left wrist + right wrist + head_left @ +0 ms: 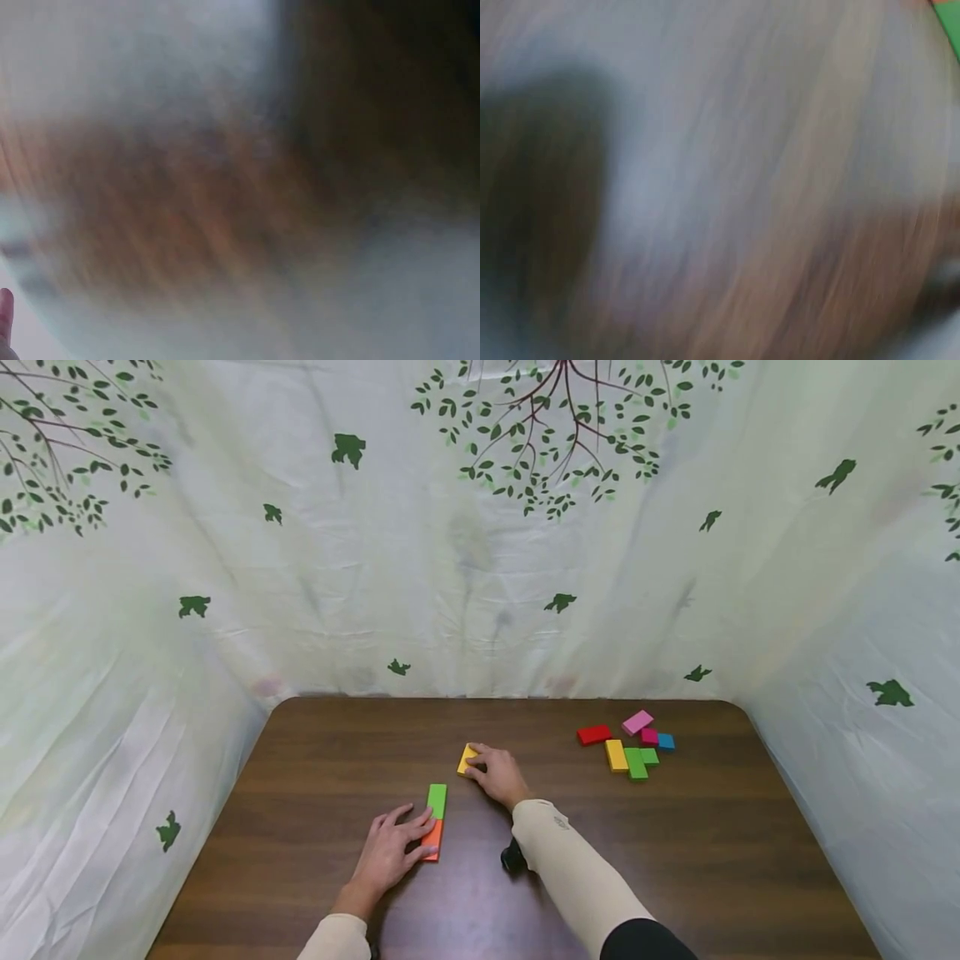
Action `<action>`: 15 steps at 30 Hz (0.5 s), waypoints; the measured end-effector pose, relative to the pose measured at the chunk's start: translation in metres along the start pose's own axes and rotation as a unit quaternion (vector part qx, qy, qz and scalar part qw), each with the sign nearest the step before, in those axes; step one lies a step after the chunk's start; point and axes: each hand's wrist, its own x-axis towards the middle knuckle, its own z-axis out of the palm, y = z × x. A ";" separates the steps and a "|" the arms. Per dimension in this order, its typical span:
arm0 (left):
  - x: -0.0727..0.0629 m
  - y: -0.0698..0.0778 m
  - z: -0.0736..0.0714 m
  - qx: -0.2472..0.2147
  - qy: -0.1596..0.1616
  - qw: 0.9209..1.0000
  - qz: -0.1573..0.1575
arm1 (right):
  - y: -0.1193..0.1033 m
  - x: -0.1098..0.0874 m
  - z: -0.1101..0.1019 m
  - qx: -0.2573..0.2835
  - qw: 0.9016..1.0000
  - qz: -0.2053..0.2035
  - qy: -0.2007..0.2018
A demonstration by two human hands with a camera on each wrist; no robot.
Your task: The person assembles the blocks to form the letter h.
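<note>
Two blocks stand end to end in a line in the head view, a green block (437, 800) at the far end and an orange block (431, 843) nearer me. My left hand (390, 847) rests its fingertips and thumb on the orange block, close to where the two meet. Farther off and slightly to the right, my right hand (497, 772) pinches a yellow block (466, 762) between thumb and fingers. The yellow block is partly covered by those fingers. Both wrist views are mostly blurred; a green block corner (951, 22) shows at the right wrist view's upper edge.
On the right of the brown table (697, 860) lies a loose group: a red block (594, 735), a pink block (637, 722), a magenta block (649, 737), a blue block (665, 742), another yellow block (617, 756) and green pieces (637, 764). A leaf-patterned white curtain (465, 568) surrounds the table.
</note>
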 end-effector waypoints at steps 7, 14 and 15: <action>0.000 0.000 0.000 0.000 0.007 1.000 0.004 | -0.014 0.000 0.010 0.005 1.000 -0.002 -0.006; -0.001 -0.001 0.001 0.004 0.025 0.999 0.023 | -0.020 0.003 0.016 0.000 1.000 -0.017 -0.013; -0.001 -0.001 0.001 0.005 0.028 0.999 0.025 | -0.021 0.004 0.017 0.000 1.000 -0.018 -0.016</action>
